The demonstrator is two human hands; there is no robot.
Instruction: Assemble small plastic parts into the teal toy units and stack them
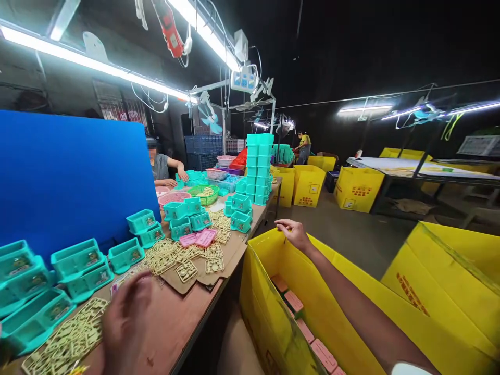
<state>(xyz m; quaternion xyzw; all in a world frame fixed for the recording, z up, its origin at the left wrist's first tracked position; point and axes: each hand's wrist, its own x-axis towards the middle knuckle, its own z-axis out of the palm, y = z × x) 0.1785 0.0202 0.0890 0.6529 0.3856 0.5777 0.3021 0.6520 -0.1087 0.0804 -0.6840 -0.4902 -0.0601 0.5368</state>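
Observation:
Blurred by motion, my left hand (127, 317) is raised over the near part of the table, its fingers loosely curved and nothing visible in them. Beside it lie a pile of cream plastic part frames (74, 333) and several turquoise plastic bins (37, 317) with picture stickers. My right hand (295, 234) reaches over the rim of a tall yellow box (269, 291), fingers stretched out and holding nothing. Inside that box, low down, sit several pieces with pink tops (322, 354). More cream frames (187, 271) and pink plastic trays (205, 238) lie farther along the table.
A blue panel (74, 182) stands along the table's left side. Stacked turquoise bins (258, 169) rise at the far edge, near a green basket (207, 195). A co-worker (166, 166) sits across the table. Another yellow box (449, 281) stands to the right.

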